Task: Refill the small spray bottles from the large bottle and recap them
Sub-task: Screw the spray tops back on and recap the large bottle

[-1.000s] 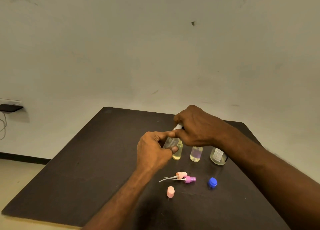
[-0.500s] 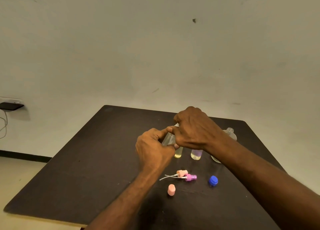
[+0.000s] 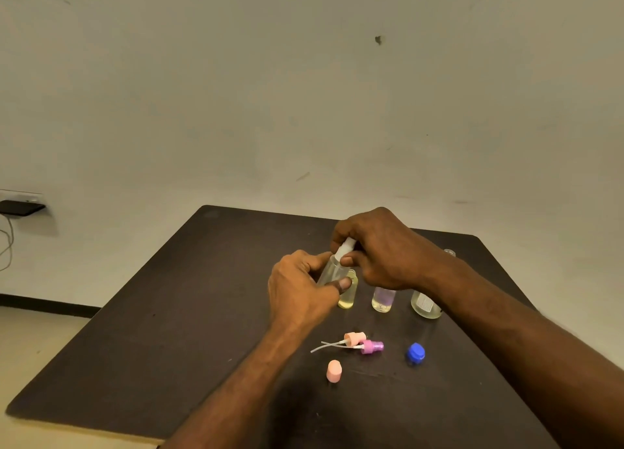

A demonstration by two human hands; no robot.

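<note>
My left hand [image 3: 300, 291] grips a small clear spray bottle [image 3: 331, 270], tilted above the dark table [image 3: 175, 313]. My right hand [image 3: 381, 247] pinches the bottle's white spray top [image 3: 345, 248]. Behind the hands stand an uncapped small bottle with yellow liquid [image 3: 347, 296], an uncapped one with pale purple liquid [image 3: 383, 299], and the large clear bottle [image 3: 426, 305], partly hidden by my right forearm. On the table in front lie a pink spray head [image 3: 353, 339], a purple spray head [image 3: 371, 346], a pink cap [image 3: 334, 371] and a blue cap [image 3: 415, 352].
A bare pale wall rises behind the table. At the far left a dark phone [image 3: 21, 207] rests on a wall socket with a cable hanging down. The table's near left edge drops to a light floor.
The white spray top now shows between my right fingers and the bottle's body is more exposed. Both hands stay at the same spot over the table.
</note>
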